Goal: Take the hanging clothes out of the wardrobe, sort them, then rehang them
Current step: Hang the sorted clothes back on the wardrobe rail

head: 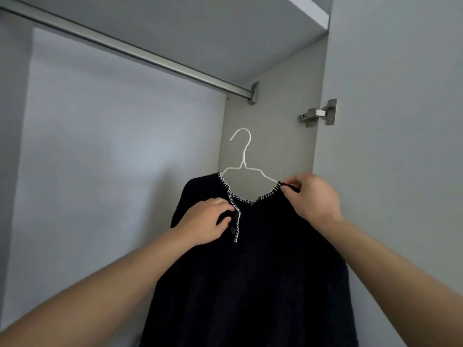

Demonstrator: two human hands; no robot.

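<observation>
1. One grey wardrobe (112, 159) fills the view: its back panel is bare to the left, a side wall closes it on the right, and a shelf edge runs across the top right corner.
2. A dark cardigan (263, 271) with white stitched trim along the neckline and button edge hangs in front of the right half of the wardrobe, its lower part running out of the bottom of the view. Its right edge lies close to the side wall; to its left the space is open.
3. A metal rail (130, 50) crosses diagonally from upper left to a bracket on the side wall, well above the cardigan, with nothing hanging on it.
4. The left hand (208, 222) grips the cardigan's front by the buttoned edge, fingers curled into the cloth.
5. The right hand (314, 196) pinches the cardigan's shoulder at the end of the neckline between thumb and fingertips.
6. A white wire hanger (242, 164) sits inside the neckline, its hook free in the air below the rail.
7. A metal door hinge (318, 113) is fixed on the right wall, above the right hand.
</observation>
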